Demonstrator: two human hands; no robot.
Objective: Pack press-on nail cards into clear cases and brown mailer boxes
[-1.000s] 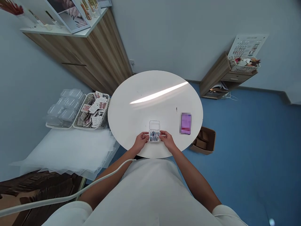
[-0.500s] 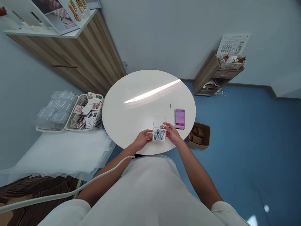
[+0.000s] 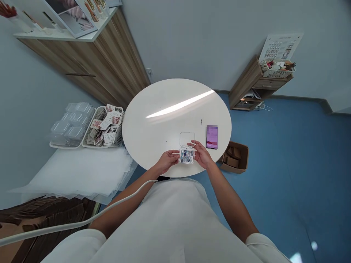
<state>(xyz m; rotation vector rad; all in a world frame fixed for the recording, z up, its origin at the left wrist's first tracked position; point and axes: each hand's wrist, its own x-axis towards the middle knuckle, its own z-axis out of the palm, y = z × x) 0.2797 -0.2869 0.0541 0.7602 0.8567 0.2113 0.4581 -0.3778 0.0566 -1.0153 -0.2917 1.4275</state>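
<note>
A small clear case (image 3: 187,155) with its transparent lid raised at the back is held over the near part of the white round table (image 3: 153,137). Several patterned, nail-shaped pieces lie inside it in rows. My left hand (image 3: 168,161) pinches the case's left edge between thumb and fingers. On the other side, my right hand (image 3: 201,154) grips the right edge, its fingers bent near the hinge and lid. A phone (image 3: 212,137) with a purple screen lies to the right of my right hand.
Left of the table stand a basket of printed cards (image 3: 102,126) and a tray of clear boxes (image 3: 72,126), behind white sheets (image 3: 79,170). An open cardboard box (image 3: 235,157) is on the floor at right. A white cable (image 3: 109,209) crosses my left arm.
The view has shifted slightly, moving the surroundings a little in the frame. Both hands keep hold of the case, whose lid remains raised; my right fingers have shifted slightly near the lid.
</note>
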